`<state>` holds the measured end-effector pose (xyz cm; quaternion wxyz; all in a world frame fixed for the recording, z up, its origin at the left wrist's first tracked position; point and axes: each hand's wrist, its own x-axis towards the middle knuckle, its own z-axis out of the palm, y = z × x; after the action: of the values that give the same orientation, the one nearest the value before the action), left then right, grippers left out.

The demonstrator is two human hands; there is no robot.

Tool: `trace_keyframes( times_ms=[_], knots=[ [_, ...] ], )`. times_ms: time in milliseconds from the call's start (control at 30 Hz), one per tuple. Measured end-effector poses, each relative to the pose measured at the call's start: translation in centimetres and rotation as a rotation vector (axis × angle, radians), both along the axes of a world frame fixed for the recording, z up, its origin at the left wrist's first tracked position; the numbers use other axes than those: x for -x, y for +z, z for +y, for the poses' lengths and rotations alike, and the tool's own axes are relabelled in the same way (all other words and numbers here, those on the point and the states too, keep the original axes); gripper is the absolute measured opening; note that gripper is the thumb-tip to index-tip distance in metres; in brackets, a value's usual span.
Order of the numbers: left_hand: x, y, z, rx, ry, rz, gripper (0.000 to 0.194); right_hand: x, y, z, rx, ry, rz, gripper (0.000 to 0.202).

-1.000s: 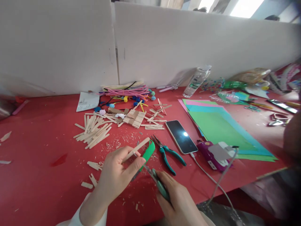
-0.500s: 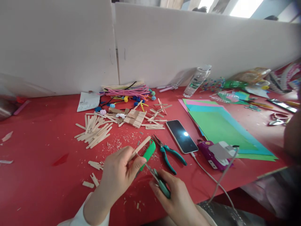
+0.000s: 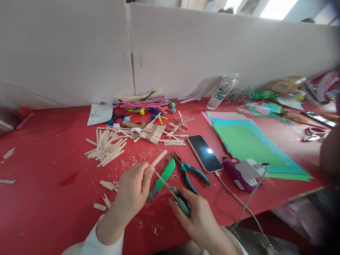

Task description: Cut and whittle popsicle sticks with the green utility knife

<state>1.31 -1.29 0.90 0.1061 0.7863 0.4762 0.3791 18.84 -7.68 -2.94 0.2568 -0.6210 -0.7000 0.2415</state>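
Observation:
My left hand [image 3: 135,186] is closed around a wooden craft stick [image 3: 160,158], its rounded end pointing up and away. My right hand [image 3: 199,216] grips a teal-handled tool [image 3: 183,206] with a long, thin metal end. That tip touches or nearly touches the stick beside my left thumb; the exact contact is too small to make out. Between and beyond my hands lies a green utility knife [image 3: 166,173] with a grey end. Teal long-nose pliers [image 3: 187,169] rest with handles spread, just beyond my right hand.
Loose craft sticks [image 3: 108,147], a bundled stack [image 3: 152,132] and wood shavings cover the middle. Beyond lie pipe cleaners [image 3: 143,102]. To the right are a phone [image 3: 205,154] on a cable, a purple device [image 3: 239,173], coloured paper [image 3: 247,141] and a bottle [image 3: 221,92].
My left hand, with the craft stick, has shifted slightly left and toward me, baring the utility knife's grey end. My right hand and the tool have moved slightly left.

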Motion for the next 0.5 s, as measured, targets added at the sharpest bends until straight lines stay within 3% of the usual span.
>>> trace_keyframes(
  times_ms=[267, 500],
  knots=[
    [0.07, -0.22, 0.49, 0.053, 0.034, -0.056, 0.031, 0.12, 0.32, 0.54, -0.027, -0.011, -0.046, 0.029],
    [0.45, 0.05, 0.47, 0.144, -0.019, -0.08, 0.031, 0.03, 0.71, -0.12, 0.011, -0.006, 0.014, 0.022]
  ],
)
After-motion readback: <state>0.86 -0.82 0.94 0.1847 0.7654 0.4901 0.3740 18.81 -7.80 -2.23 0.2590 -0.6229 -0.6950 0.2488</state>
